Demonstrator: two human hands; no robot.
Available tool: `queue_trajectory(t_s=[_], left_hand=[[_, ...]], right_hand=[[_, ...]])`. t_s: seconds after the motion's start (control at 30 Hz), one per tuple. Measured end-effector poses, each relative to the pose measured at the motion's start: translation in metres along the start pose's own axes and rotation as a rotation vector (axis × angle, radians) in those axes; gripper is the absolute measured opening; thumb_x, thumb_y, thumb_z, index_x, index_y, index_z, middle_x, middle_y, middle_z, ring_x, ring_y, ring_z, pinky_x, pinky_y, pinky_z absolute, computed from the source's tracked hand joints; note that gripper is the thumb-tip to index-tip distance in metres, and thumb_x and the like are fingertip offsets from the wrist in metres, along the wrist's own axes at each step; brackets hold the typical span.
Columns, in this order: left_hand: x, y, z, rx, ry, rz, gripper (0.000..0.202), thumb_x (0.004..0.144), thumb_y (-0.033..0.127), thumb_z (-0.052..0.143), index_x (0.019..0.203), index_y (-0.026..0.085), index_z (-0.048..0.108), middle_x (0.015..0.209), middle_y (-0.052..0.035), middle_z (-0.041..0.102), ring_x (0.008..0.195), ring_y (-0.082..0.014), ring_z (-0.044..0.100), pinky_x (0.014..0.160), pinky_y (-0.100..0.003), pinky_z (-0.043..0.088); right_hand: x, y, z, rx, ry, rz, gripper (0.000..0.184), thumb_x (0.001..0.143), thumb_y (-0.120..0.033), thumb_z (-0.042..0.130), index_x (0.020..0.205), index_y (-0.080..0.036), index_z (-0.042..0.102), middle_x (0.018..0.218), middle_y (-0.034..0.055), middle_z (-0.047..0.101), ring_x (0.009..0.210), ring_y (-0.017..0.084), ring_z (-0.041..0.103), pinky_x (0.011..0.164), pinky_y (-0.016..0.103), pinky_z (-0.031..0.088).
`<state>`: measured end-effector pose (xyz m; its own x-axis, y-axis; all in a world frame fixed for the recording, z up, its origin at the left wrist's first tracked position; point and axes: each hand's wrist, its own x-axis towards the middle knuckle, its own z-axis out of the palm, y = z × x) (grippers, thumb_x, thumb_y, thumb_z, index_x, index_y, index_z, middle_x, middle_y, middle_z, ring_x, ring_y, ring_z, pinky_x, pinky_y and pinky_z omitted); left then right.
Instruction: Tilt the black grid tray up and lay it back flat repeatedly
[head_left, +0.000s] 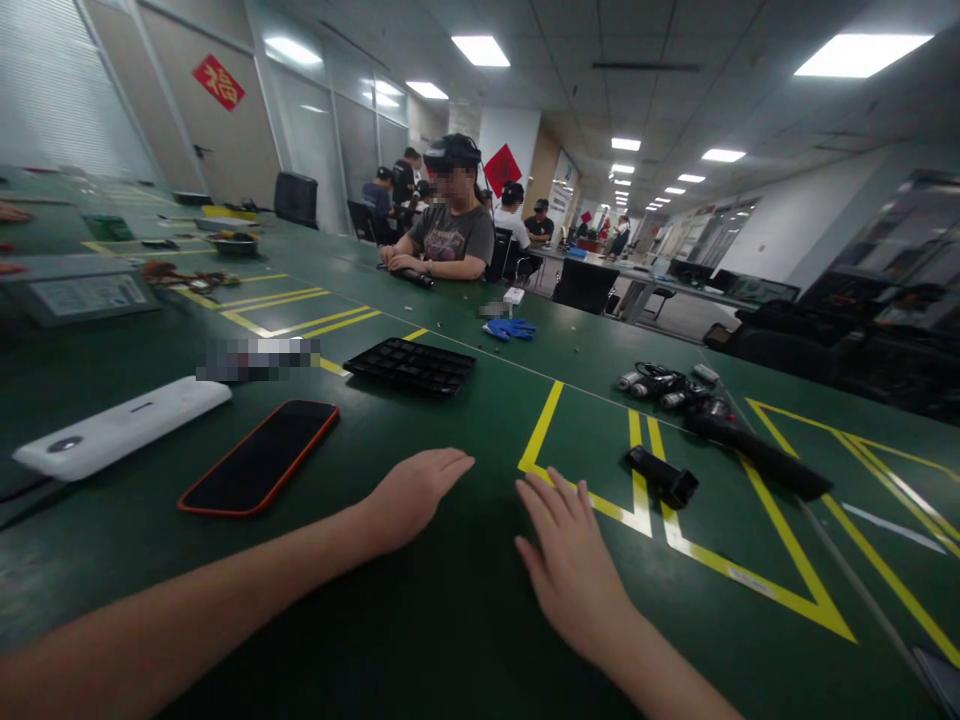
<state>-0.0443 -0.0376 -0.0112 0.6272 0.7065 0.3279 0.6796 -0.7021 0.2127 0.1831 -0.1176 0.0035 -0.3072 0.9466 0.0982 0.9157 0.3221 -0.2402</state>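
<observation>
My left hand (420, 497) rests over the green table (465, 610) with its fingers stretched out and nothing in it. To its right, my right hand (566, 560) has its fingers spread and is empty too, fingertips near a yellow tape line (540, 430). A phone in an orange case (262, 460) lies screen up to the left of my left hand. Beyond that hand sits a black compartment tray (411, 366). A short black part (663, 476), perhaps a battery or handle, lies to the right of my right hand.
A long white device (124, 425) with a cable lies at the left. Blue gloves (510, 329) lie farther back. At the right is a black tool (757, 445) beside several metal-ended parts (660, 383). Across the table sits a person in a headset (454, 215).
</observation>
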Motion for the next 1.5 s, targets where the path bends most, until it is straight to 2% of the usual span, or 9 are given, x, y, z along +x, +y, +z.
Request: queue_trajectory(t_s=[0.17,0.37,0.6,0.73,0.93,1.07,1.2,1.33,1.5], left_hand=[[-0.024,-0.002,-0.006,0.108,-0.063,0.024,0.043,0.084,0.006,0.037,0.119,0.015,0.059,0.117,-0.0105,0.064,0.107,-0.0199,0.06,0.092,-0.037,0.049],[-0.014,0.015,-0.015,0.13,0.001,0.096,0.039,0.089,0.014,0.036,0.123,0.011,0.055,0.125,-0.0133,0.059,0.121,-0.0236,0.05,0.102,-0.044,0.04],[-0.04,0.081,-0.025,-0.154,-0.379,0.183,0.05,0.09,0.04,0.045,0.136,0.022,0.042,0.145,-0.0096,0.039,0.134,-0.0258,0.033,0.109,-0.047,0.029],[-0.039,0.09,-0.031,-0.196,-0.481,0.211,0.053,0.089,0.043,0.046,0.137,0.022,0.041,0.147,-0.0114,0.035,0.136,-0.0277,0.029,0.11,-0.049,0.025],[-0.026,0.069,-0.028,-0.103,-0.338,0.208,0.038,0.091,0.028,0.045,0.128,0.023,0.05,0.133,-0.0074,0.051,0.122,-0.0227,0.046,0.101,-0.04,0.036],[-0.008,0.036,-0.024,0.182,-0.166,-0.085,0.036,0.091,0.032,0.042,0.12,0.014,0.053,0.113,-0.0133,0.058,0.097,-0.0245,0.056,0.082,-0.039,0.045],[-0.001,0.016,-0.022,0.235,-0.257,-0.229,0.027,0.092,0.029,0.039,0.098,0.012,0.059,0.093,-0.0113,0.06,0.079,-0.0206,0.057,0.069,-0.032,0.046],[0.004,0.008,-0.025,-0.049,-0.228,-0.295,0.018,0.087,0.023,0.043,0.09,0.015,0.059,0.089,-0.0076,0.061,0.078,-0.0185,0.058,0.071,-0.032,0.047],[0.046,-0.035,-0.047,-0.636,0.081,-0.767,0.02,0.084,0.015,0.038,0.087,0.012,0.057,0.078,-0.0089,0.063,0.069,-0.0171,0.062,0.063,-0.031,0.052]], right_hand=[[-0.02,-0.037,0.0,0.15,-0.236,-0.211,0.051,0.091,-0.043,0.03,0.141,-0.032,0.029,0.152,-0.0003,0.026,0.141,0.029,0.015,0.112,0.063,0.009],[-0.018,-0.03,0.001,0.155,-0.153,-0.254,0.043,0.092,-0.037,0.03,0.133,-0.031,0.043,0.145,0.0007,0.04,0.137,0.028,0.027,0.111,0.061,0.018],[0.005,0.073,-0.018,-0.28,0.454,0.043,0.039,0.089,-0.028,0.037,0.119,-0.015,0.057,0.134,0.0135,0.05,0.132,0.03,0.032,0.111,0.057,0.02],[0.004,0.145,-0.014,-0.428,0.331,0.36,0.048,0.088,-0.04,0.035,0.128,-0.018,0.05,0.139,0.014,0.043,0.134,0.039,0.024,0.102,0.069,0.02],[0.0,0.181,0.0,-0.308,0.253,0.389,0.052,0.089,-0.039,0.03,0.129,-0.011,0.048,0.13,0.0176,0.049,0.125,0.037,0.035,0.102,0.053,0.034],[0.001,0.179,0.002,-0.312,0.258,0.385,0.052,0.089,-0.038,0.03,0.13,-0.011,0.047,0.129,0.0192,0.049,0.124,0.038,0.034,0.101,0.053,0.034],[0.0,0.18,0.002,-0.304,0.269,0.377,0.051,0.089,-0.039,0.031,0.129,-0.012,0.048,0.129,0.0192,0.049,0.123,0.038,0.035,0.099,0.054,0.036],[0.0,0.181,0.002,-0.289,0.271,0.384,0.052,0.089,-0.039,0.031,0.13,-0.012,0.048,0.13,0.0186,0.049,0.124,0.038,0.034,0.101,0.054,0.034],[0.001,0.185,0.004,-0.277,0.273,0.38,0.052,0.089,-0.04,0.031,0.13,-0.013,0.048,0.13,0.0176,0.049,0.124,0.038,0.034,0.097,0.054,0.037]])
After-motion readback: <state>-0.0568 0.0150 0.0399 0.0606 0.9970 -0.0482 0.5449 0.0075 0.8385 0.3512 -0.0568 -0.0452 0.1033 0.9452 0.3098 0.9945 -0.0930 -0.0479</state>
